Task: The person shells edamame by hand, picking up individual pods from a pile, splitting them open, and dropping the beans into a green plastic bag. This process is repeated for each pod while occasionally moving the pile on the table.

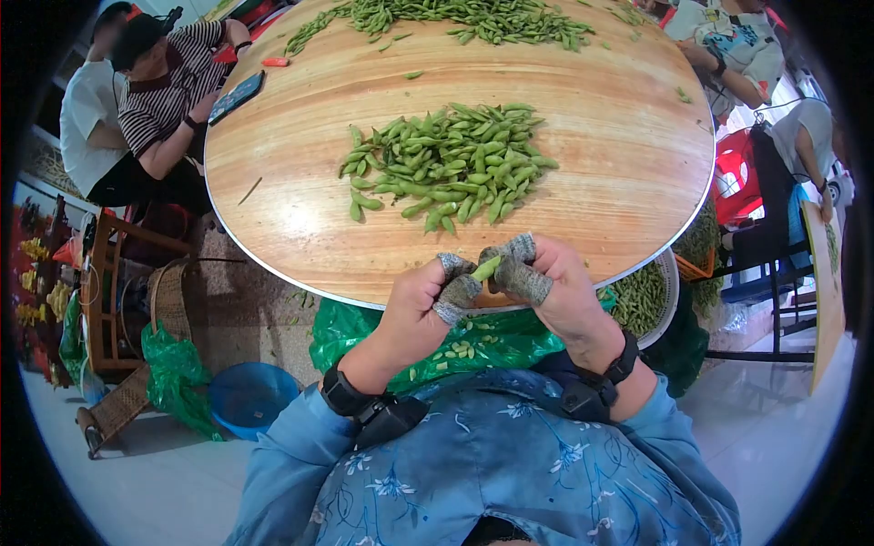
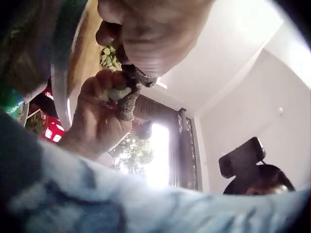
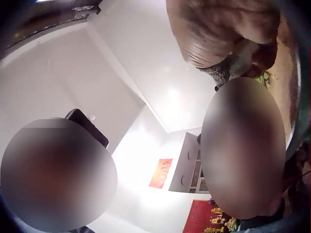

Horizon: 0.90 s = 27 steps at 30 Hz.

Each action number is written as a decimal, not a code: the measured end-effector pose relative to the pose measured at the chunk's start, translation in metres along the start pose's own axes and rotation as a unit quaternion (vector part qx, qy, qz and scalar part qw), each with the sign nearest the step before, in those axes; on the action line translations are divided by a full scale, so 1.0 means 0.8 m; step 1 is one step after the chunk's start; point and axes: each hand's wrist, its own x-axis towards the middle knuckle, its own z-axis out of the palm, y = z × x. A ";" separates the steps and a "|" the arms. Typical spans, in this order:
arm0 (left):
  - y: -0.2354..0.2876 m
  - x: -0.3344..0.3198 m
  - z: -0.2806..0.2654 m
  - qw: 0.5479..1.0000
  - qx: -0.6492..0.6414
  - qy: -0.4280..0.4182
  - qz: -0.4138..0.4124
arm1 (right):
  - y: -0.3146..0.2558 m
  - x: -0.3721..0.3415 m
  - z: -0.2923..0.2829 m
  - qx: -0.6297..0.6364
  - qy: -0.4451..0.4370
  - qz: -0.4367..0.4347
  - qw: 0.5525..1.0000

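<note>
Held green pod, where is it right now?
Head view, centre: the green pod is between the left hand and right hand, at the table's near edge, below the loose pile.

Head view: down over table (image 1: 291, 173); wrist views: close to fingers (image 1: 458, 297), facing up; all share table.

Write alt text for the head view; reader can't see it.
A person's left hand and right hand, wearing gray finger coverings, pinch a green pod over the near edge of a wooden table. A heap of pods lies beyond them, another pile at the far side; other people are at left and right.
</note>
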 end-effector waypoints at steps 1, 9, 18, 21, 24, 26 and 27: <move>-0.005 -0.002 0.001 0.994 -0.097 -0.009 -0.049 | 0.003 0.001 -0.001 0.000 0.000 0.000 1.000; -0.003 -0.003 0.010 0.895 -0.406 -0.011 -0.186 | 0.018 0.007 -0.007 0.005 -0.028 -0.088 0.996; -0.006 0.004 0.010 0.990 -0.141 0.018 -0.024 | -0.002 -0.001 0.004 -0.071 0.003 -0.009 0.997; 0.000 0.003 -0.001 0.999 -0.001 -0.025 -0.026 | -0.011 -0.005 0.003 -0.118 -0.035 -0.022 0.992; 0.004 0.003 -0.012 0.949 -0.238 -0.077 -0.190 | -0.003 -0.005 -0.002 -0.044 -0.083 -0.040 0.995; 0.003 0.001 -0.015 0.902 -0.342 -0.120 -0.235 | 0.000 -0.004 -0.004 -0.059 -0.086 -0.029 0.994; 0.002 0.001 -0.013 0.903 -0.341 -0.119 -0.234 | 0.001 -0.003 -0.004 -0.074 -0.090 -0.018 0.993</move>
